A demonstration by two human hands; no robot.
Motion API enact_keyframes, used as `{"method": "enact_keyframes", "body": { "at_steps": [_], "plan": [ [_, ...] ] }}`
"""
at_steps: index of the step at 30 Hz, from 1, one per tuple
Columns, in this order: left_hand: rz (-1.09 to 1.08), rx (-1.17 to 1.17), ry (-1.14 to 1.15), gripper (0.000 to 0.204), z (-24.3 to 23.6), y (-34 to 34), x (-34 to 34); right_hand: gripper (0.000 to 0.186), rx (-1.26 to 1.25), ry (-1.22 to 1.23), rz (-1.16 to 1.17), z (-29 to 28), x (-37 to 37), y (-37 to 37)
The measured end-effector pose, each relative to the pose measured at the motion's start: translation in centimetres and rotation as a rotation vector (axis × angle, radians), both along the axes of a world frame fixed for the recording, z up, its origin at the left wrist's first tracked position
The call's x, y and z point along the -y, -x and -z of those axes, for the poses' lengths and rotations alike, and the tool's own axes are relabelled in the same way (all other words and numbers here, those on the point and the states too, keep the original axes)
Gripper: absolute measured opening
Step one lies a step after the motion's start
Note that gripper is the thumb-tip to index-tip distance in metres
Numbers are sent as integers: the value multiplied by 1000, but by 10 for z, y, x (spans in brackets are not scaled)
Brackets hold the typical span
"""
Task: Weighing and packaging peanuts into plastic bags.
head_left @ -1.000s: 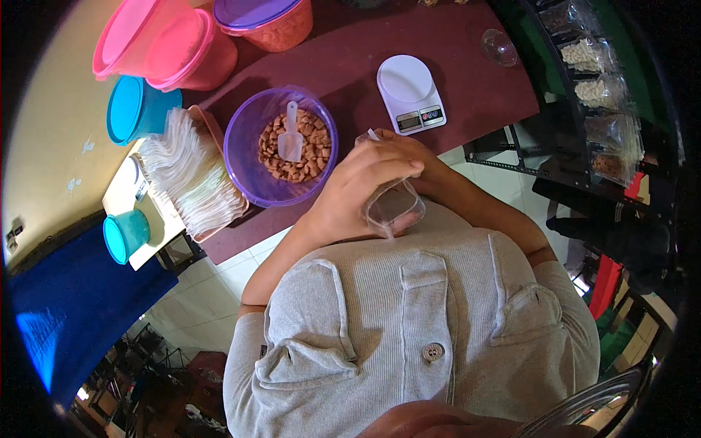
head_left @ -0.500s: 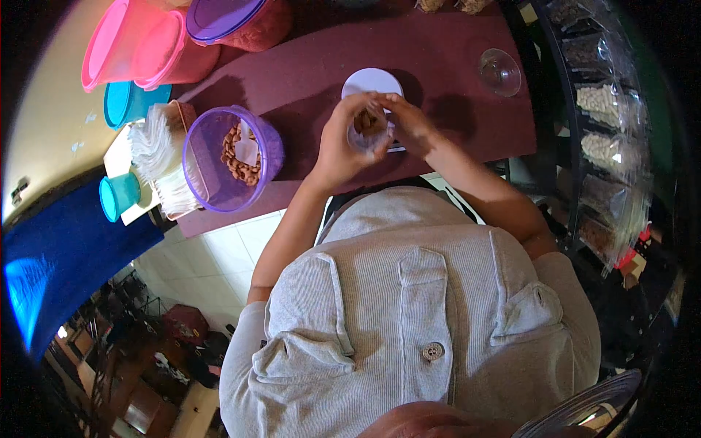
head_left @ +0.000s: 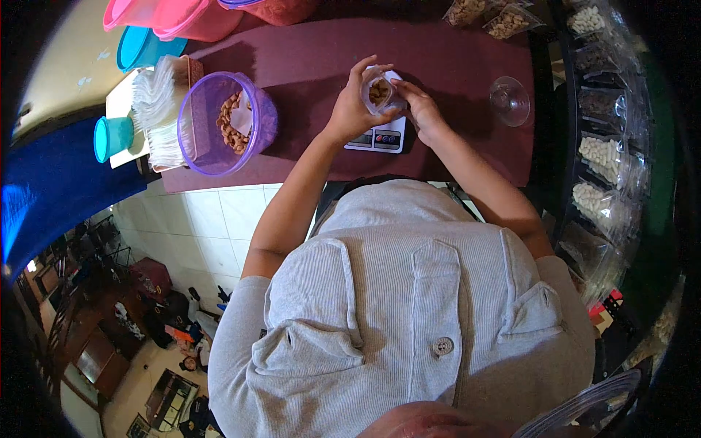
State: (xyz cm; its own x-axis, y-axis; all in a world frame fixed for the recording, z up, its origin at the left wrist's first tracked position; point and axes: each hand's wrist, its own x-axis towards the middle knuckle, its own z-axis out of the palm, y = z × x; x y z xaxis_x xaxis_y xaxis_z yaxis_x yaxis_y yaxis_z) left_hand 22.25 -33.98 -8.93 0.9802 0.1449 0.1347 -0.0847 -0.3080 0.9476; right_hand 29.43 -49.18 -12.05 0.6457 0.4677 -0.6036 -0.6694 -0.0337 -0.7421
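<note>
My left hand (head_left: 352,109) is wrapped round a small clear plastic bag (head_left: 370,104), thumb on its near side and fingers on its far side. Brown nuts (head_left: 379,91) show through the bag's open mouth. On the bag's right edge, the fingers of my right hand (head_left: 427,118) are closed. Beneath both hands lies a white kitchen scale (head_left: 392,140), its button panel facing me and its plate mostly covered. To the left stands a clear purple tub (head_left: 264,120) with brown nuts and a white scoop (head_left: 241,120) inside.
A clear round bowl (head_left: 509,101) sits at the table's right. Stacked clear bags (head_left: 155,98) fill a basket at the left, near a teal cup (head_left: 113,139). Pink tubs (head_left: 182,18) stand at the far left. Filled packets (head_left: 507,22) lie far right, beside a packet rack (head_left: 602,157).
The view has shifted, so the table things appear higher. My left hand's fingers have spread a little round the bag, and the scale's button panel now shows below my hands.
</note>
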Motion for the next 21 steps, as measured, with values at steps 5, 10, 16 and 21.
{"method": "enact_keyframes", "body": {
  "at_steps": [5, 10, 16, 21],
  "plan": [
    [30, 10, -2, 100, 8, -4, 5, 26, 4, -51, -4, 11, 4, 1],
    [26, 43, -84, 108, 13, -3, 3, 26, 179, -29, 78, 25, 20, -7],
    [-39, 99, -59, 117, 7, 20, -15, 16, 625, 35, 468, -40, 29, -9],
    [154, -172, -127, 88, -43, 81, -51, 14, 1393, -100, 178, -154, -40, 37]
  ]
}}
